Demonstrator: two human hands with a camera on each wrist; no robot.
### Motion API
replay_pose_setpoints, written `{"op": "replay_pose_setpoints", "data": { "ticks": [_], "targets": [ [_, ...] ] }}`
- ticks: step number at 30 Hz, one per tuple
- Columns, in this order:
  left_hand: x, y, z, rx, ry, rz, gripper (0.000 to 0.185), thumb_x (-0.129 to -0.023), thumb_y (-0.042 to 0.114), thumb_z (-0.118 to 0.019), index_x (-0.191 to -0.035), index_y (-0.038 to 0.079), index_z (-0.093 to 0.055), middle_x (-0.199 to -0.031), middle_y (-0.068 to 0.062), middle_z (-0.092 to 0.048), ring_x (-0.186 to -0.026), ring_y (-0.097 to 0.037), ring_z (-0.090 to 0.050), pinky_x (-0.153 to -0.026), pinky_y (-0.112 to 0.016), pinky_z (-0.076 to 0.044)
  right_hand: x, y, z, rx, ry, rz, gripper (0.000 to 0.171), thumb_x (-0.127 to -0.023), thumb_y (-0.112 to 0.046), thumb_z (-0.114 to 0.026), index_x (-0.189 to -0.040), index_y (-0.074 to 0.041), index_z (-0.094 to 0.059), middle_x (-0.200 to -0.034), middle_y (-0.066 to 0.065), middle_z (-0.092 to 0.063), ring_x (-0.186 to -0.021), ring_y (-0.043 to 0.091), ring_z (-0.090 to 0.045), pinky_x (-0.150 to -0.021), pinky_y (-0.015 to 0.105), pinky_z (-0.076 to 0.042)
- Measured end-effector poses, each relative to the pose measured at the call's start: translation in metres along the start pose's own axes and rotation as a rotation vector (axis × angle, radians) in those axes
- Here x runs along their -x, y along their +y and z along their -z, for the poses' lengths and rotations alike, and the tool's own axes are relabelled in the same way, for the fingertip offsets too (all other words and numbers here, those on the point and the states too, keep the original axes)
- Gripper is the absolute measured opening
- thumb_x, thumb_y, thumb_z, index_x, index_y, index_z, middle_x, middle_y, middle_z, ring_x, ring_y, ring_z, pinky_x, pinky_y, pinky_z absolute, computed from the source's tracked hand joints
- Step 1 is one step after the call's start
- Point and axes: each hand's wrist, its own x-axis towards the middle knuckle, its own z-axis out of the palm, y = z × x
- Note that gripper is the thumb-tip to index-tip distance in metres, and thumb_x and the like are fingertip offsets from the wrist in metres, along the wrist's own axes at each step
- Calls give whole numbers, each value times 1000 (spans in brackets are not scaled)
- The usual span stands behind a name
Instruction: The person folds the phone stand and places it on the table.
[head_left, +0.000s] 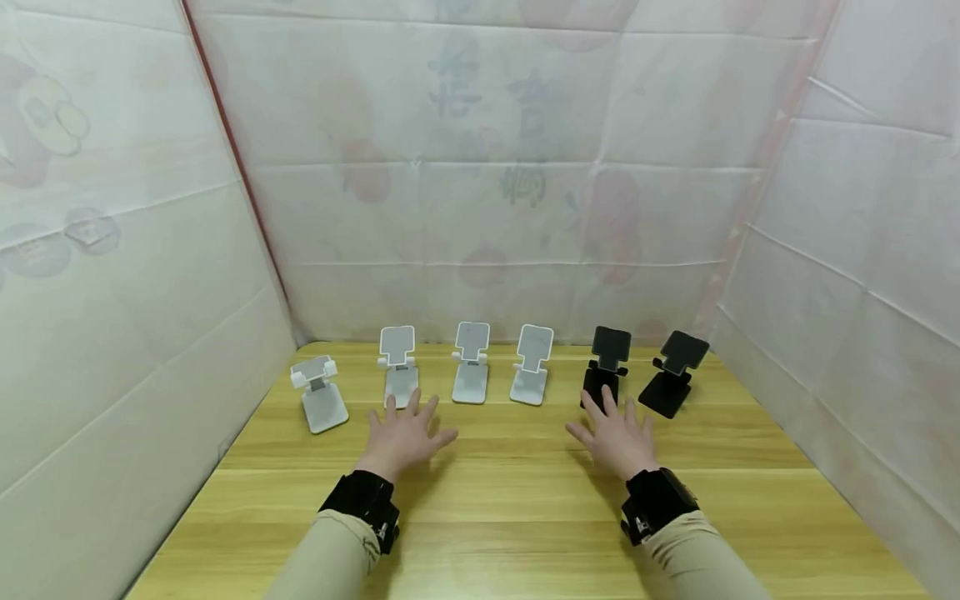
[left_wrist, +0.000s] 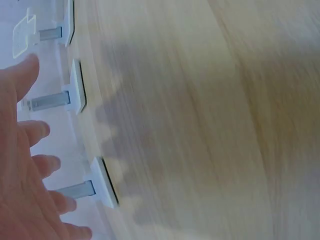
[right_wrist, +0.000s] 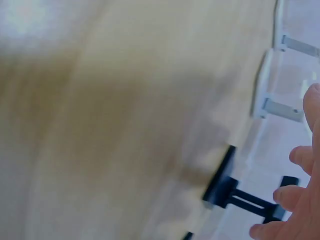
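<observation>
My left hand (head_left: pixel 402 442) hovers above the table with its fingers spread, holding nothing. Its fingertips are just in front of a white phone stand (head_left: pixel 398 346); in the left wrist view this hand (left_wrist: pixel 20 165) is beside the stands' grey posts. The right hand (head_left: pixel 619 442) is also spread, with nothing in it. From the head view its fingers overlap the base of a black phone stand (head_left: pixel 612 346); whether they touch cannot be told. In the right wrist view the fingers are near that black stand (right_wrist: pixel 220 185).
In the same row stand a folded-down white stand (head_left: pixel 325 408) at far left, two more white stands (head_left: pixel 471 383) (head_left: pixel 534 348) in the middle, and a second black stand (head_left: pixel 684 353) at right. Printed sheets (head_left: pixel 487 217) wall in the wooden table (head_left: pixel 510 517).
</observation>
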Motion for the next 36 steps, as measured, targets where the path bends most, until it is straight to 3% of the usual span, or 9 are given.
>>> {"op": "replay_pose_setpoints", "data": {
  "ticks": [4, 8, 15, 19, 23, 26, 30, 36],
  "targets": [
    [6, 1, 3, 5, -70, -53, 84, -94, 68, -57, -160, 20, -38, -167, -17, -24, -148, -59, -15, -114, -82, -11, -1, -2, 14, 23, 52, 57, 74, -104, -58, -47, -163, -16, -30, -165, 25, -24, -142, 61, -26, -114, 76, -24],
    [11, -2, 4, -3, -124, -102, 88, -90, 67, -64, -160, 20, -38, -167, -18, -25, -148, -59, -16, -113, -83, -12, -2, 0, 32, 24, 100, 102, 72, -105, -54, -49, -162, -14, -30, -165, 26, -24, -141, 60, -31, -115, 72, -27],
    [15, -7, 3, -29, -188, -158, 95, -84, 70, -69, -160, 23, -38, -168, -16, -24, -148, -60, -17, -114, -82, -12, -7, 14, 62, -2, 119, 115, 76, -106, -54, -46, -164, -12, -22, -166, 28, -15, -144, 58, -25, -118, 70, -23],
    [19, -7, 4, -24, -223, -162, 96, -81, 69, -72, -159, 24, -39, -167, -15, -26, -148, -59, -18, -113, -82, -14, -15, 30, 72, -32, 128, 80, 82, -105, -60, -42, -166, -13, -14, -168, 28, -4, -146, 62, -10, -116, 77, -13],
    [22, -5, 2, -30, -235, -164, 96, -80, 69, -74, -158, 25, -41, -166, -15, -29, -147, -58, -21, -112, -83, -17, -21, 47, 79, -24, 176, 59, 80, -106, -55, -45, -166, -12, -12, -166, 33, -3, -144, 66, -4, -114, 80, -10],
    [21, -7, -3, -37, -236, -162, 95, -80, 70, -73, -158, 26, -42, -166, -14, -30, -147, -58, -23, -111, -82, -20, -22, 60, 83, -16, 207, 57, 75, -108, -45, -47, -165, -8, -13, -162, 37, -7, -142, 67, -8, -114, 79, -14],
    [20, -9, -8, -42, -242, -164, 94, -80, 71, -72, -157, 25, -44, -166, -14, -31, -147, -57, -25, -110, -83, -23, -23, 80, 85, -32, 203, 36, 71, -110, -38, -46, -164, -4, -14, -160, 41, -7, -139, 70, -9, -114, 79, -14],
    [19, -10, -9, -49, -238, -175, 93, -81, 71, -72, -157, 25, -44, -166, -14, -31, -147, -58, -24, -109, -83, -23, -28, 105, 84, -32, 180, -1, 72, -109, -42, -46, -162, -2, -17, -159, 42, -8, -136, 73, -11, -107, 83, -16]
  ]
}}
